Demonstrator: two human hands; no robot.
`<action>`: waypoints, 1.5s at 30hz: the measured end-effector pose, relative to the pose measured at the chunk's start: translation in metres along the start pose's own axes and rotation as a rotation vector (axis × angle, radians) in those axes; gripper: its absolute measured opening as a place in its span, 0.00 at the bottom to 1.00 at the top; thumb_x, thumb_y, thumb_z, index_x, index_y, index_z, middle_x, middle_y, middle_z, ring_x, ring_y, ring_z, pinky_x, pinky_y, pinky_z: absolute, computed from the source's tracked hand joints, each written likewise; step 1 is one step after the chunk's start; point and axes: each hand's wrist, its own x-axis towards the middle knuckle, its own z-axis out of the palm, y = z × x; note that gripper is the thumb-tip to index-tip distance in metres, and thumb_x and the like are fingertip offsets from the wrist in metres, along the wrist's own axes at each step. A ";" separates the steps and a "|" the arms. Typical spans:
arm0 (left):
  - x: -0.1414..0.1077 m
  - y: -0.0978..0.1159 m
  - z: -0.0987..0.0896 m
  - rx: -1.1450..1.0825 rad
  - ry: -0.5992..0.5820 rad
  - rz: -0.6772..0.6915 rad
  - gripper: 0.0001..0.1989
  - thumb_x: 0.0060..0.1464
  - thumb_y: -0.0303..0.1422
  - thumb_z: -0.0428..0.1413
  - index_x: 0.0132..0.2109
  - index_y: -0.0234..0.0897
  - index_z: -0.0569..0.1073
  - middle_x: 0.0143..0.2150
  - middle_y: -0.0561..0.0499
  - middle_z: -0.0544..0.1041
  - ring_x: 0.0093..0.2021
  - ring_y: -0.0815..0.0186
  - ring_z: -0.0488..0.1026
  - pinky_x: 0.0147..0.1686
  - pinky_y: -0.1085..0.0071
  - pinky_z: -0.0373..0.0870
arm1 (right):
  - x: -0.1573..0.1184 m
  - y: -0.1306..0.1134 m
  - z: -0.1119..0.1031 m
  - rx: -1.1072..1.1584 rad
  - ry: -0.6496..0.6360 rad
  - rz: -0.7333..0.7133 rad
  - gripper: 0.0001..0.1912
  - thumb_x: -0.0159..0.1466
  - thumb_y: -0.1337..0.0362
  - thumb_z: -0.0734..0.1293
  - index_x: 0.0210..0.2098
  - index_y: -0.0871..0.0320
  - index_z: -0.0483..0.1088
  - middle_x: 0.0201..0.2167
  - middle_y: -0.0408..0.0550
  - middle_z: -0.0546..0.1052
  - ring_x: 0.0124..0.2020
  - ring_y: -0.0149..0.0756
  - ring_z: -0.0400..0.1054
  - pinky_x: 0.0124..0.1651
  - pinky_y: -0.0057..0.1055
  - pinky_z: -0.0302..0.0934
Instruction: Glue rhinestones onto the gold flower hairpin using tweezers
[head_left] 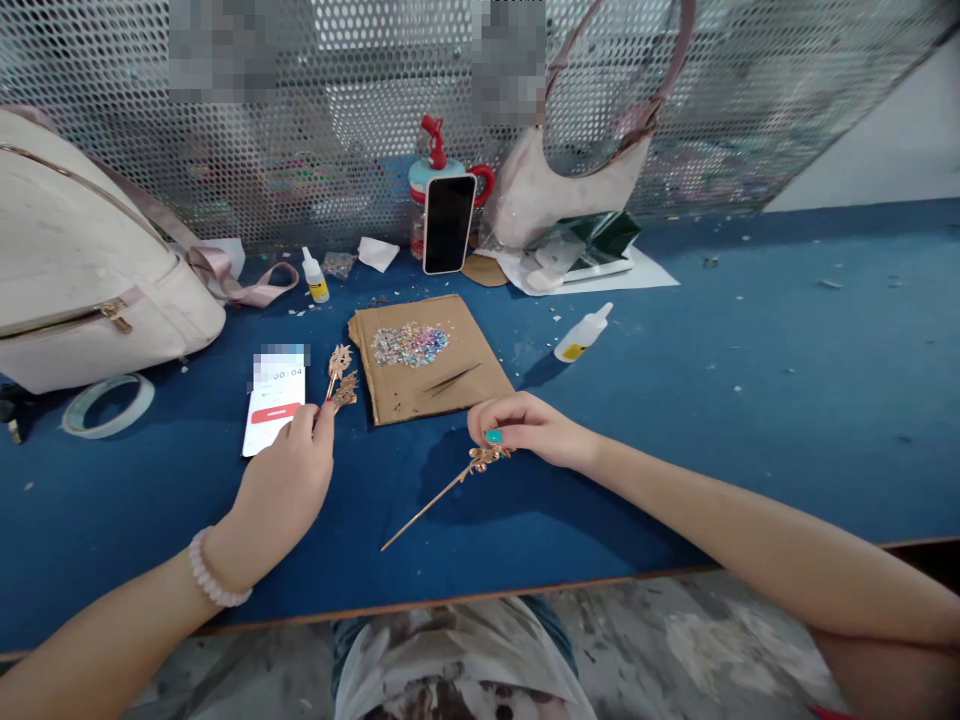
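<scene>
My right hand [529,428] pinches the flowered head of a gold hairpin [427,516] between thumb and fingers. The pin's long thin stick slants down to the left over the blue table. My left hand [289,465] is closed, its fingertips at the lower end of a gold leafy hairpin [346,389]; a second gold ornament [340,359] lies just above. Between and beyond the hands sits a cardboard piece [390,405] bearing a pile of small coloured rhinestones [411,345] and tweezers [454,378].
A lit phone [274,425] and a tape roll [107,405] lie at left, below a white backpack [97,270]. Glue bottles [583,333] stand or lie farther back. A dark phone [448,225] leans on a cup [437,172], beside a handbag [570,190] and a perforated metal screen [360,120].
</scene>
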 end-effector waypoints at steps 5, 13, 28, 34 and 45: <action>0.002 0.000 -0.001 -0.098 -0.016 0.072 0.17 0.57 0.25 0.45 0.53 0.26 0.63 0.46 0.39 0.67 0.45 0.56 0.69 0.41 0.62 0.72 | -0.001 0.000 0.000 -0.015 -0.007 0.007 0.13 0.59 0.63 0.63 0.19 0.61 0.64 0.22 0.42 0.64 0.22 0.25 0.56 0.26 0.26 0.50; 0.005 0.001 -0.003 -0.185 -0.030 0.105 0.14 0.57 0.27 0.44 0.47 0.30 0.70 0.49 0.43 0.70 0.47 0.58 0.69 0.47 0.60 0.70 | 0.001 0.001 0.000 -0.142 0.151 0.067 0.14 0.60 0.59 0.63 0.22 0.60 0.65 0.23 0.42 0.66 0.25 0.27 0.58 0.30 0.27 0.53; 0.010 0.002 -0.002 -0.130 0.024 0.173 0.18 0.57 0.28 0.46 0.53 0.28 0.67 0.56 0.37 0.63 0.53 0.51 0.64 0.48 0.53 0.65 | 0.002 -0.007 0.002 -0.374 0.288 0.210 0.18 0.61 0.53 0.59 0.22 0.59 0.63 0.18 0.40 0.63 0.19 0.25 0.54 0.23 0.25 0.49; 0.006 0.014 -0.005 -0.309 -0.079 0.503 0.18 0.61 0.28 0.44 0.57 0.34 0.64 0.56 0.43 0.65 0.55 0.58 0.61 0.52 0.59 0.62 | 0.000 -0.002 0.006 -0.902 0.228 0.103 0.17 0.62 0.62 0.57 0.18 0.59 0.60 0.17 0.41 0.62 0.21 0.27 0.55 0.26 0.27 0.46; 0.010 0.010 0.001 -0.307 -0.105 0.483 0.17 0.60 0.24 0.43 0.53 0.33 0.67 0.44 0.43 0.71 0.40 0.61 0.69 0.38 0.63 0.69 | -0.003 0.000 -0.005 -1.460 0.167 -0.092 0.16 0.64 0.62 0.55 0.23 0.59 0.66 0.23 0.48 0.71 0.25 0.33 0.61 0.29 0.31 0.49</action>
